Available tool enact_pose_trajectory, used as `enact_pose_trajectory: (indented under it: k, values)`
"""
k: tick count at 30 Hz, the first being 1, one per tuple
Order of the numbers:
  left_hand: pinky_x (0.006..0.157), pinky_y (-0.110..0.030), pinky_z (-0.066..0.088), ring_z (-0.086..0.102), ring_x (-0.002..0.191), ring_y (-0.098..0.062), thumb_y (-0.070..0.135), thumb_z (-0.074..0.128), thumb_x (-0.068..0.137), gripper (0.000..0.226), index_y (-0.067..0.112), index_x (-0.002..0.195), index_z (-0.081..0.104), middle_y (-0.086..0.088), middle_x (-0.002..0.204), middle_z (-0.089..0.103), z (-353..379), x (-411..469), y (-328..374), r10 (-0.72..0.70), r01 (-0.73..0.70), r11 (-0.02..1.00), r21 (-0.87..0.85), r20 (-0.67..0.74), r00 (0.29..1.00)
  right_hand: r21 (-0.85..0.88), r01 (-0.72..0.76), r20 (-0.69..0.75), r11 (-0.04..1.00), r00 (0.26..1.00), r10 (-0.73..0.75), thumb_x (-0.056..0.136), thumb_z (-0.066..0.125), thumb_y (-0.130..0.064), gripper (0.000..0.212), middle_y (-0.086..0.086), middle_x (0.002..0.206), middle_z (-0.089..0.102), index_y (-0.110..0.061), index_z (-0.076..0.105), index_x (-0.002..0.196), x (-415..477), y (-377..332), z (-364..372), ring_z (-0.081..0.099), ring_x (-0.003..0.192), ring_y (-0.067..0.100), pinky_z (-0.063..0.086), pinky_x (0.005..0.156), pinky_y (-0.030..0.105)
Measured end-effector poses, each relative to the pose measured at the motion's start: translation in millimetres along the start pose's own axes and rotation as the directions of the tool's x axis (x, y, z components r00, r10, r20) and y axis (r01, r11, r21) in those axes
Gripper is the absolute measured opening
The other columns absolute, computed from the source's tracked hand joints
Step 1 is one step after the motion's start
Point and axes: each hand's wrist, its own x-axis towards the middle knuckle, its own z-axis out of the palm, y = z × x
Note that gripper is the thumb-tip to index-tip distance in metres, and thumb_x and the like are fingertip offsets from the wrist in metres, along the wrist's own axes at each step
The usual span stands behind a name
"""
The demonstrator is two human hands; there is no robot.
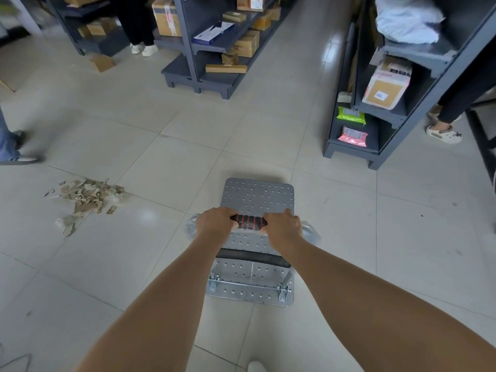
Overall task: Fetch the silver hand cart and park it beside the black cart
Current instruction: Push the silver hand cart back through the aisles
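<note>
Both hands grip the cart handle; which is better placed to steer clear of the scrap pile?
Left, slightly: the left hand grips the handle end nearest the cardboard scraps, so pushing there should swing the silver hand cart rightward. The right hand holds the other end.

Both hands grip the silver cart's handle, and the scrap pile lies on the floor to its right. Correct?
Not quite. In the head view the scrap pile lies to the left of the silver hand cart, not its right. The left hand and right hand do both grip its handle.
</note>
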Motion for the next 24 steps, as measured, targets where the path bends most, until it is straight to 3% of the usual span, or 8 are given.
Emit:
enact_pose_trajectory:
  k: [8, 16, 24]
  values:
    - [0.073, -0.03, 0.045, 0.062, 0.096, -0.023, 0.021, 0.044, 0.097, 0.027, 0.033, 0.118, 0.057, -0.001, 0.104, 0.066, 5, 29, 39, 0.101, -0.098, 0.993, 0.071, -0.04, 0.994, 0.092, -0.093, 0.004, 0.991, 0.996, 0.093, 0.093, 0.054, -0.005, 0.031, 0.011, 0.108, 0.061, -0.015, 0.053, 0.122, 28, 40, -12, 0.058, 0.102, 0.026, 0.049, 0.081, 0.031]
    - [0.066, -0.025, 0.04, 0.062, 0.09, -0.019, 0.02, 0.052, 0.095, 0.028, 0.034, 0.119, 0.056, 0.003, 0.098, 0.067, -8, 63, 52, 0.167, -0.164, 0.968, 0.192, 0.0, 0.986, 0.09, -0.122, 0.035, 0.988, 0.992, 0.119, 0.09, 0.055, -0.002, 0.032, 0.009, 0.107, 0.062, -0.015, 0.053, 0.118, 60, 56, -25, 0.058, 0.102, 0.027, 0.046, 0.078, 0.031]
    - [0.069, -0.026, 0.04, 0.063, 0.095, -0.019, 0.02, 0.054, 0.095, 0.036, 0.036, 0.127, 0.053, 0.002, 0.105, 0.066, -25, 98, 47, 0.208, -0.207, 0.954, 0.219, 0.018, 0.978, 0.127, -0.157, 0.067, 0.979, 0.987, 0.149, 0.09, 0.056, -0.003, 0.033, 0.01, 0.106, 0.062, -0.018, 0.054, 0.119, 93, 52, -39, 0.059, 0.1, 0.026, 0.047, 0.074, 0.031]
